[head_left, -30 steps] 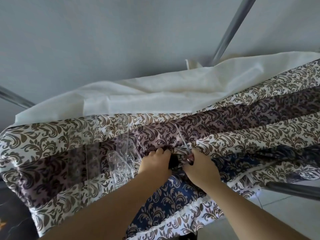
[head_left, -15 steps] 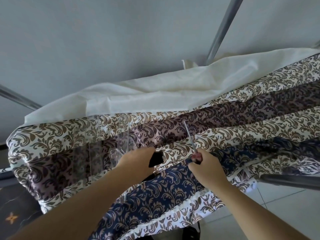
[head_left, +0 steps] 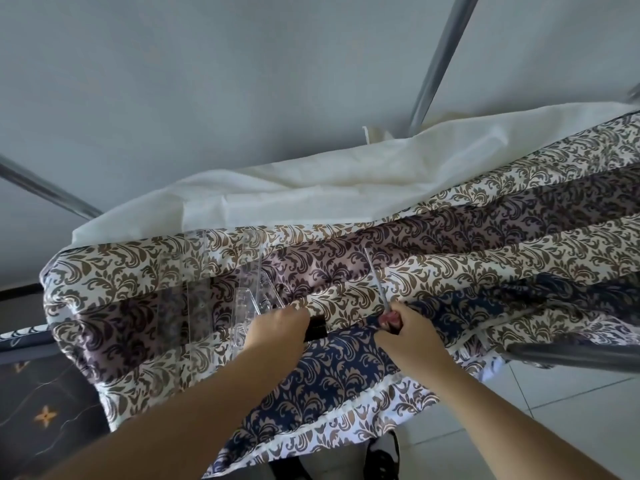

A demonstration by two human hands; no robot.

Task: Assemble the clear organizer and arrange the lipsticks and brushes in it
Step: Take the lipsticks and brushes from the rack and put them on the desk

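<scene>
Grey wall [head_left: 242,81]; tiled floor [head_left: 554,393]

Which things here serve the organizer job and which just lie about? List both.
Job: clear organizer parts; black piece gripped by left hand; thin clear strip pinched by right hand.

Lying about: patterned cloth; cream sheet; metal poles.

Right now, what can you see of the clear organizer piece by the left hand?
The clear organizer piece looks like transparent moulded plastic with angled ridges or slots, glinting against the patterned cloth it rests on. It lies just beyond the left hand, whose knuckles overlap its near edge; actual contact is unclear. Flat clear panels lie to its left. Its full outline is hard to trace.
</scene>
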